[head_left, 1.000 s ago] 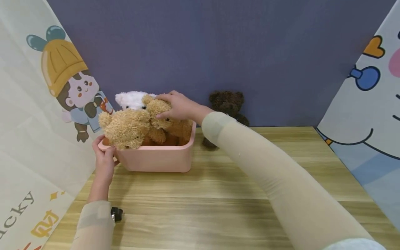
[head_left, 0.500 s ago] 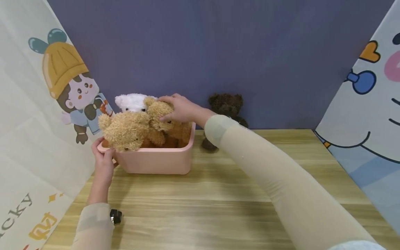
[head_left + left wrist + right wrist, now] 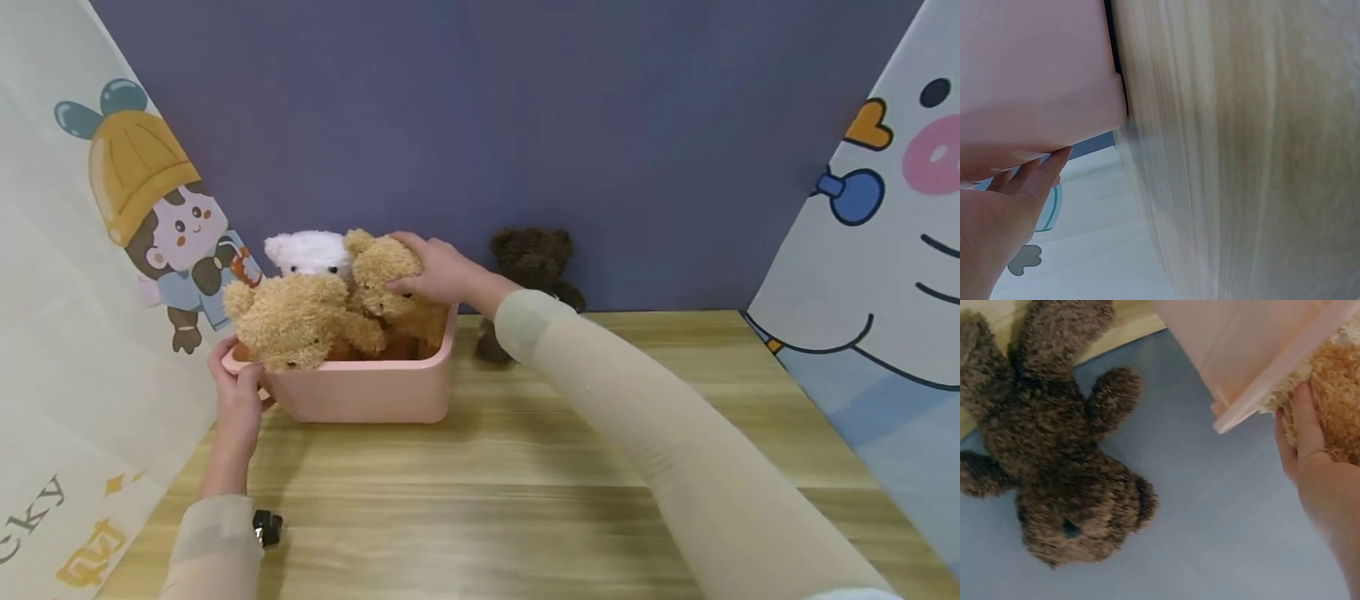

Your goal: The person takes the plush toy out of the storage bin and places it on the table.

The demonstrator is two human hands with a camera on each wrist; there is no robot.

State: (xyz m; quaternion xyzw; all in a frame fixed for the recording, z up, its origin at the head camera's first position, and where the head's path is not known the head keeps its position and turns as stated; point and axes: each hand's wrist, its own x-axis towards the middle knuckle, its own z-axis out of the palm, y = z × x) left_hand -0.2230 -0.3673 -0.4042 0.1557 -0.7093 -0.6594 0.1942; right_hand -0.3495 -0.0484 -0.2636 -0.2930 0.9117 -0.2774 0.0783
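Observation:
A pink bin (image 3: pixel 360 396) stands on the table against the back wall, holding plush toys. My left hand (image 3: pixel 238 400) grips its left end, thumb at the rim; in the left wrist view, the fingers (image 3: pixel 1047 172) lie against the bin's wall. At the bin's right side my right hand (image 3: pixel 450 271) holds the head of a tan teddy bear (image 3: pixel 381 265), which sits upright inside. Another tan teddy bear (image 3: pixel 285 321) leans over the front left rim, face down. Behind them shows a white plush toy (image 3: pixel 309 252), its lower part hidden.
A dark brown teddy bear (image 3: pixel 531 254) sits right of the bin against the blue-grey back wall (image 3: pixel 637 167), partly behind my right forearm. It appears upside down in the right wrist view. Printed cloth panels (image 3: pixel 840 275) bound both sides of the wooden table (image 3: pixel 450 508).
My right hand and the tan bear it holds have shifted slightly right relative to the bin. My left hand keeps its hold. The head view has shifted a little.

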